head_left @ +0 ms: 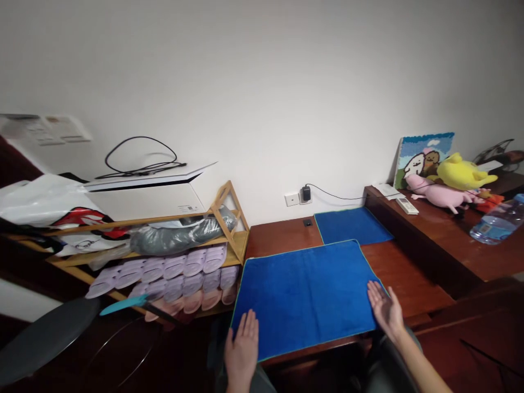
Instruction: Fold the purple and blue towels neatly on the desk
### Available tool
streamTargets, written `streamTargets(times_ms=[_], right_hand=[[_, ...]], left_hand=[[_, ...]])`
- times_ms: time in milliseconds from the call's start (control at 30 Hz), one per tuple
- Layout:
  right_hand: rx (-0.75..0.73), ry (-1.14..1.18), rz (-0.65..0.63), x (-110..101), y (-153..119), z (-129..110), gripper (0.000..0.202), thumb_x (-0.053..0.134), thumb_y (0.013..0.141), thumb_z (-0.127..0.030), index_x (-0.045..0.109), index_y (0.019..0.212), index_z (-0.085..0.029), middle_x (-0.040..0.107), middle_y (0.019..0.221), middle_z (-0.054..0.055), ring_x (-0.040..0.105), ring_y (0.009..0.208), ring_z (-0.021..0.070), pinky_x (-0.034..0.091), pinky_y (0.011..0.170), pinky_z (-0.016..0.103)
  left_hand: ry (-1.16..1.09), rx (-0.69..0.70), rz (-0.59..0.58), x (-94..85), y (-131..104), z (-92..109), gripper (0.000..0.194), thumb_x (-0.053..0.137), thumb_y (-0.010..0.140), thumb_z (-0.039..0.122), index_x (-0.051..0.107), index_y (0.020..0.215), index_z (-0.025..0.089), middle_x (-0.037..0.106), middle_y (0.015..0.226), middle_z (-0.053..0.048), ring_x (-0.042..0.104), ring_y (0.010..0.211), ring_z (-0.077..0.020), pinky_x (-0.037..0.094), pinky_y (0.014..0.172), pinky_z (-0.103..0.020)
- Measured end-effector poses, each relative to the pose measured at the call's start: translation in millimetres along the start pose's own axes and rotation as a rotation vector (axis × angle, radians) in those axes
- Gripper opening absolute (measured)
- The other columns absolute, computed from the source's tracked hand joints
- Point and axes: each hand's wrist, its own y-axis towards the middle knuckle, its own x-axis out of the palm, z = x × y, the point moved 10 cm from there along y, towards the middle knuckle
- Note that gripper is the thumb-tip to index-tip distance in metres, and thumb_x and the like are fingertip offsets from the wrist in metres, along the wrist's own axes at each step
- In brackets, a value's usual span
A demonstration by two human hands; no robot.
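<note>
A large blue cloth point(307, 295), a soft-looking rectangle with thin pale-green edging and a faint crease, lies flat over the glossy reddish-brown wooden surface point(282, 237). Another blue cloth point(347, 225) lies behind it, toward its right. Left of the large cloth, a pale wooden rack point(241, 243) holds ridged lilac slippers point(174, 267). The left hand point(242, 345) is at the large cloth's front-left corner, the right hand point(385, 310) by its right edge; both are open, palms up, fingers straight, well apart. Whether either touches the cloth, I cannot tell.

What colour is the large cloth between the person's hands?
The large cloth is bright blue, thinly edged in light green; the head view shows it best.
</note>
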Motion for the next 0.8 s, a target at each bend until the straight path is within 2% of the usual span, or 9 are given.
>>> streamTargets(times_ms=[100, 167, 233, 367, 467, 533, 600, 667, 800], right_hand=[[-0.086, 0.021, 0.083, -28.0, 8.9, -47.3, 0.037, 0.055, 0.094, -0.047, 0.070, 0.114, -0.020, 0.071, 0.130, 0.012, 0.062, 0.131, 0.0200, 0.050, 0.114, 0.038], [-0.091, 0.054, 0.077, -20.5, 6.9, -48.3, 0.036, 0.053, 0.095, -0.045, 0.070, 0.115, -0.020, 0.072, 0.130, 0.011, 0.063, 0.131, 0.0190, 0.050, 0.114, 0.036], [-0.063, 0.091, 0.014, 10.7, 0.3, -25.1, 0.035, 0.054, 0.096, -0.043, 0.070, 0.117, -0.020, 0.072, 0.131, 0.010, 0.062, 0.131, 0.0179, 0.050, 0.113, 0.034], [0.101, 0.108, -0.177, 108.6, -20.1, 72.3, 0.036, 0.057, 0.095, -0.044, 0.070, 0.119, -0.021, 0.071, 0.134, 0.008, 0.060, 0.134, 0.0182, 0.050, 0.113, 0.033], [0.229, 0.047, -0.234, 155.5, -29.7, 140.5, 0.036, 0.058, 0.094, -0.048, 0.070, 0.117, -0.022, 0.072, 0.133, 0.008, 0.058, 0.136, 0.0193, 0.050, 0.113, 0.035], [0.257, 0.016, -0.215, 158.4, -26.7, 157.3, 0.036, 0.058, 0.094, -0.049, 0.069, 0.114, -0.022, 0.073, 0.130, 0.008, 0.058, 0.137, 0.0194, 0.050, 0.113, 0.037], [0.239, 0.010, -0.195, 143.3, -16.0, 145.7, 0.037, 0.056, 0.095, -0.051, 0.068, 0.113, -0.022, 0.073, 0.128, 0.008, 0.058, 0.136, 0.0194, 0.050, 0.113, 0.039], [0.186, 0.010, -0.180, 115.6, -0.3, 110.4, 0.040, 0.054, 0.094, -0.053, 0.068, 0.114, -0.021, 0.072, 0.129, 0.009, 0.060, 0.135, 0.0199, 0.048, 0.114, 0.040], [-0.022, -0.001, -0.076, 43.2, 32.2, 5.9, 0.046, 0.057, 0.089, -0.058, 0.067, 0.113, -0.020, 0.067, 0.136, 0.014, 0.059, 0.135, 0.0223, 0.046, 0.117, 0.042]], left_hand=[[-0.032, 0.141, 0.021, -21.1, 1.4, 52.1, 0.059, 0.052, 0.101, 0.048, 0.048, 0.155, 0.024, 0.052, 0.158, -0.009, 0.044, 0.148, -0.0193, 0.034, 0.124, -0.035], [-0.051, 0.173, -0.006, -8.5, 5.1, 57.7, 0.054, 0.050, 0.102, 0.045, 0.050, 0.154, 0.027, 0.052, 0.158, -0.006, 0.043, 0.148, -0.0178, 0.033, 0.123, -0.034], [-0.050, 0.132, -0.077, 28.2, 11.8, 36.1, 0.053, 0.047, 0.103, 0.044, 0.050, 0.153, 0.028, 0.050, 0.160, -0.006, 0.043, 0.148, -0.0182, 0.033, 0.124, -0.035], [0.047, -0.043, -0.180, 120.9, 27.5, -53.5, 0.053, 0.047, 0.103, 0.041, 0.052, 0.153, 0.022, 0.050, 0.159, -0.013, 0.045, 0.147, -0.0219, 0.036, 0.123, -0.038], [0.079, -0.158, -0.125, 147.7, 41.5, -103.5, 0.053, 0.047, 0.103, 0.039, 0.050, 0.153, 0.022, 0.047, 0.161, -0.015, 0.045, 0.147, -0.0244, 0.040, 0.120, -0.041], [0.070, -0.177, -0.088, 139.9, 49.8, -106.1, 0.056, 0.047, 0.102, 0.039, 0.046, 0.155, 0.022, 0.044, 0.163, -0.017, 0.045, 0.147, -0.0258, 0.044, 0.118, -0.043], [0.066, -0.157, -0.081, 118.3, 54.5, -85.4, 0.058, 0.048, 0.102, 0.040, 0.043, 0.157, 0.021, 0.043, 0.163, -0.018, 0.045, 0.147, -0.0264, 0.045, 0.117, -0.044], [0.078, -0.091, -0.068, 87.4, 54.3, -47.1, 0.058, 0.046, 0.103, 0.042, 0.044, 0.156, 0.018, 0.044, 0.163, -0.019, 0.044, 0.148, -0.0259, 0.043, 0.119, -0.043], [0.093, 0.085, 0.004, 27.4, 42.3, 40.5, 0.053, 0.042, 0.104, 0.047, 0.053, 0.149, 0.023, 0.049, 0.161, -0.013, 0.044, 0.148, -0.0234, 0.036, 0.123, -0.043]])
